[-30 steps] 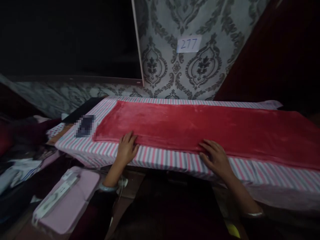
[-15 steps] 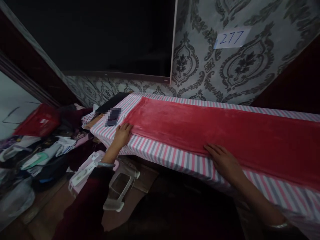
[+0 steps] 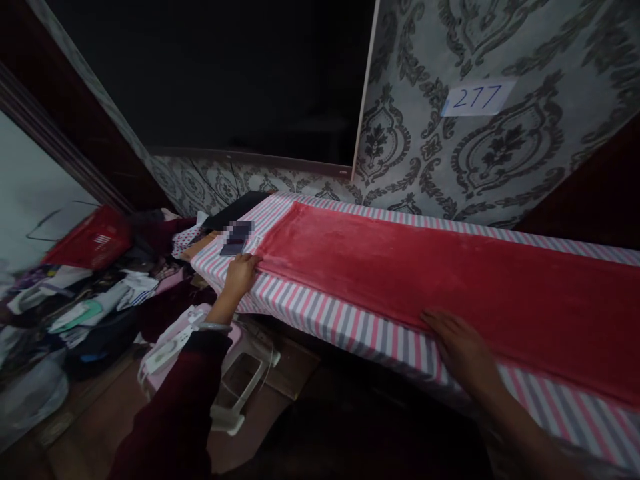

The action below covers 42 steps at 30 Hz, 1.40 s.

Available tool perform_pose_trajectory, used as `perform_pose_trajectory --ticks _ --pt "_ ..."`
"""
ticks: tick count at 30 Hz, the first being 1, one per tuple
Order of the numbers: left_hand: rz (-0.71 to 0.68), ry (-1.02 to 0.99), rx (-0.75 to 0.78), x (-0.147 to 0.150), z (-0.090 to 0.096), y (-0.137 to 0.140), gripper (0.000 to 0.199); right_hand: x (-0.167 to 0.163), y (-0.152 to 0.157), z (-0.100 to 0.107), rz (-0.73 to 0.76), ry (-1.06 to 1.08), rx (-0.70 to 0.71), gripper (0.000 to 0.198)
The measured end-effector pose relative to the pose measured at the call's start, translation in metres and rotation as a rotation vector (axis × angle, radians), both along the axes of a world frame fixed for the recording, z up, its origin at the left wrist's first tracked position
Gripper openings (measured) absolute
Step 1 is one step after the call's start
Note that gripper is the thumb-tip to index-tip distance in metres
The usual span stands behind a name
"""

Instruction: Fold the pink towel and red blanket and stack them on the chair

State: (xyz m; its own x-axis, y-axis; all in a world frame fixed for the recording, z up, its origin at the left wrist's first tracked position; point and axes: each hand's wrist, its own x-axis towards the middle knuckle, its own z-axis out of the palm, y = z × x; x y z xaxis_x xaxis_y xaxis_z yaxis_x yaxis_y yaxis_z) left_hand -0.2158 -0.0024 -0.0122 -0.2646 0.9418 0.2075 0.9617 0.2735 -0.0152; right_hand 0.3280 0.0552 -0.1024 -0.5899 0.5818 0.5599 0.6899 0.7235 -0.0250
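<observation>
A long strip of red plush cloth [image 3: 380,260] lies flat, folded lengthwise, on a table spread with a pink, grey and white striped cloth [image 3: 350,323]. My left hand [image 3: 241,275] is at the near left corner of the red cloth, its fingers bent and closed on the edge. Farther right, my right hand [image 3: 457,340] rests on the near edge with fingers stretched out flat. Just beyond my left hand lies a dark, flat, phone-like object [image 3: 234,247], partly blurred out.
A large dark screen [image 3: 215,80] and a paper marked 277 [image 3: 477,97] are on the patterned wall behind. Heaped clothes [image 3: 110,300] and a red bag [image 3: 95,237] lie at left. A pink and white stool [image 3: 245,353] with a power strip [image 3: 173,350] stands below the table.
The view has shifted slightly, so the scene sits lower and more to the right. My left hand's fingers have drawn in at the cloth corner; my right hand stays on the near edge.
</observation>
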Motion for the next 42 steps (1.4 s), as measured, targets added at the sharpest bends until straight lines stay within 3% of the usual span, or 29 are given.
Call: perform_pose_trajectory --ticks 4,8,14,18,24,28,34,38,42 --pt "0.032 -0.015 0.031 0.005 0.015 0.011 0.05 -0.003 -0.001 -0.002 -0.029 0.019 -0.008 0.045" --pt "-0.092 -0.034 0.08 0.036 0.028 0.047 0.056 -0.004 -0.002 -0.003 -0.038 0.037 -0.022 0.044" --pt "-0.127 -0.105 -0.117 0.082 0.002 0.074 0.058 -0.002 -0.003 -0.004 0.012 0.087 0.03 0.04" --pt "-0.114 -0.134 -0.108 0.076 -0.01 0.067 0.06 0.002 -0.001 -0.006 0.026 0.094 0.016 0.038" --pt "0.216 -0.115 0.091 0.043 0.005 0.059 0.048 0.002 0.001 -0.01 0.017 0.122 0.0 0.04" --pt "0.3 -0.129 0.107 0.029 0.013 0.063 0.042 0.001 0.001 -0.01 0.033 0.122 0.019 0.038" --pt "0.257 -0.12 0.098 0.033 0.025 0.071 0.028 -0.001 0.002 -0.006 0.085 0.131 0.102 0.035" --pt "0.159 -0.117 0.088 0.041 0.032 0.069 0.027 -0.001 0.004 -0.009 0.097 0.147 0.104 0.037" --pt "0.17 -0.155 0.072 0.049 0.031 0.066 0.032 0.001 0.006 -0.013 0.076 0.162 0.074 0.039"
